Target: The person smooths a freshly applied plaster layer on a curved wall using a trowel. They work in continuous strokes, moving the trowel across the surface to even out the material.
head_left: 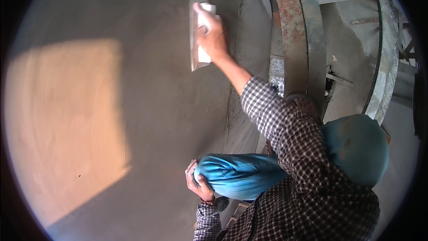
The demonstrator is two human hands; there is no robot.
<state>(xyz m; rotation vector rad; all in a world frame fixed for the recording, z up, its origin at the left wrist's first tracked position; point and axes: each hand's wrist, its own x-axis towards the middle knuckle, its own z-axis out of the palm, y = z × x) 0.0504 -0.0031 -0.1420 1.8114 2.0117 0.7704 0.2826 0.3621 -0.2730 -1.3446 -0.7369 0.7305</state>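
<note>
My right hand [213, 35] is closed round the white handle of a plastering trowel [194, 40], slightly smeared by motion. The trowel's long metal blade lies at a smooth grey plastered surface [165, 102], near its right-hand border. Lower down, my left hand [199, 183] is wrapped over my bent left knee, covered in blue cloth [236, 174]. A dark band circles that wrist. Both arms are in checkered sleeves. My other knee [356, 147], in stained teal cloth, is bent at the right.
Sunlight makes a bright patch [67, 125] on the plaster at the left. A rough seam [238, 31] runs along its right border. Worn long boards [292, 27] lie to the right, with a foot [306, 105] on them. Beyond is a lower floor [345, 40] with scattered strips and another long beam [387, 49].
</note>
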